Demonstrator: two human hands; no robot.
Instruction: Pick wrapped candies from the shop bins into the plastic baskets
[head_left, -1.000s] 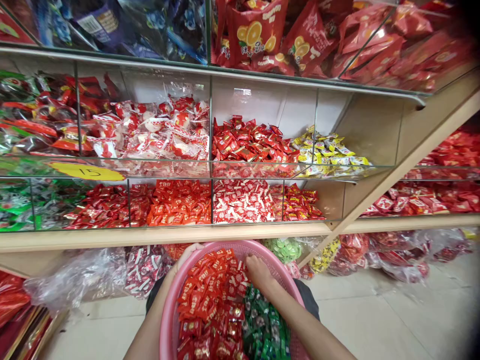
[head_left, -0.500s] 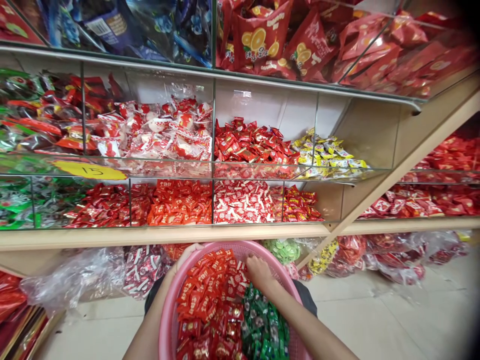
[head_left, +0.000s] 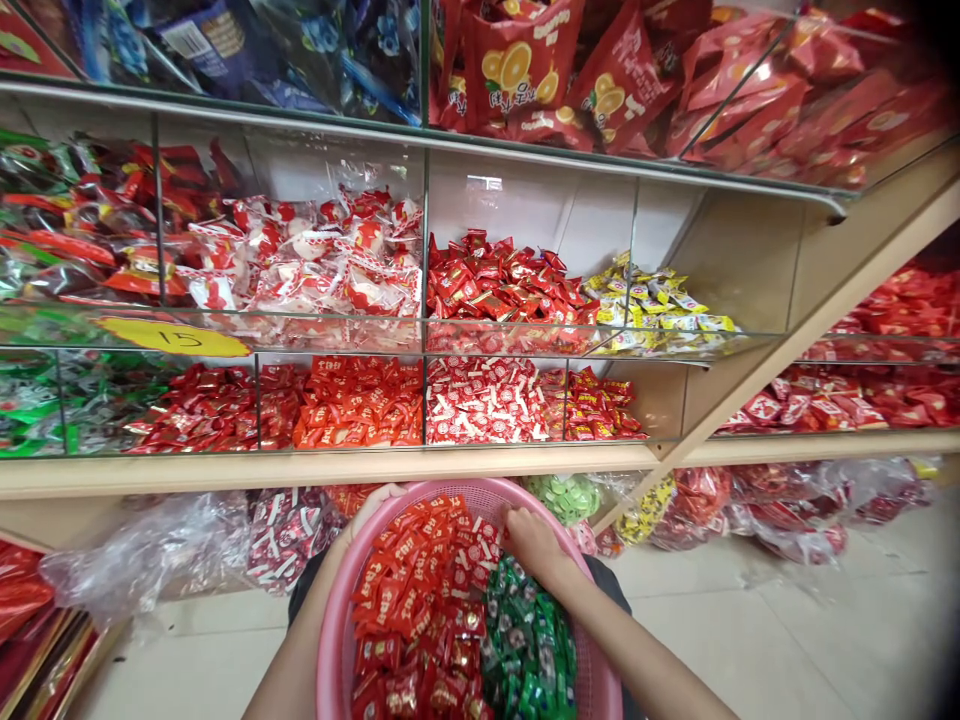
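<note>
A round pink plastic basket (head_left: 335,600) stands low in front of me, below the shelf. Its far-left rim is in the grasp of my left hand (head_left: 375,508), whose fingers are partly hidden behind it. Inside the basket, at the far right, my right hand (head_left: 531,540) has its fingers curled, and what they hold is hidden. Just left of it lie red-and-white wrapped candies (head_left: 475,552). Orange-red candy packets (head_left: 409,565) fill the left side, dark red wrapped candies (head_left: 420,680) the near part, and green wrapped candies (head_left: 529,640) the near right.
Glass-fronted shelves (head_left: 337,468) with sorted candies rise ahead. A yellow price tag (head_left: 174,337) hangs at the left. Clear plastic bags of candy (head_left: 289,540) and yellow bagged sweets (head_left: 646,512) lie on the floor under the shelf. A slanting wooden divider (head_left: 750,390) stands at the right.
My right hand has shifted slightly to the right, away from the red-and-white candies, with its fingers still curled. The left hand stays on the basket rim.
</note>
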